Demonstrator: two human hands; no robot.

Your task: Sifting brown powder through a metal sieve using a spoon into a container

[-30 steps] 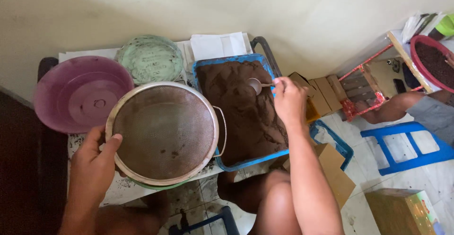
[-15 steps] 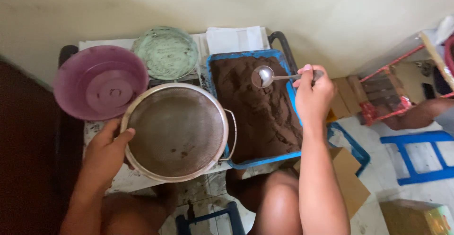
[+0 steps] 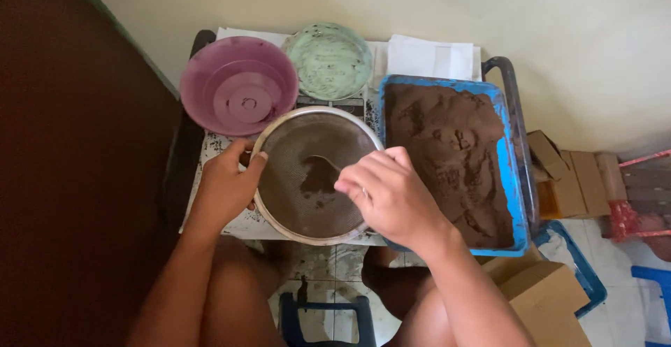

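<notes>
Now my left hand (image 3: 225, 183) grips the round metal-rimmed mesh sieve (image 3: 316, 174) on the table while my right hand (image 3: 391, 197) pinches a metal spoon (image 3: 323, 160) inside it; tilting could spill brown powder (image 3: 318, 178).

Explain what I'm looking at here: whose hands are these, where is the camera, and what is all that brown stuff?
No machine here: a person wears a camera on the head, so the one view looks down on their own arms and knees. The left hand steadies the rim of a round metal sieve. The right hand holds a spoon over the mesh, where a small heap of brown powder lies. To the right sits a blue tray full of the same powder. Behind the sieve stand a purple bowl and a green bowl, with white paper near the wall.
</notes>
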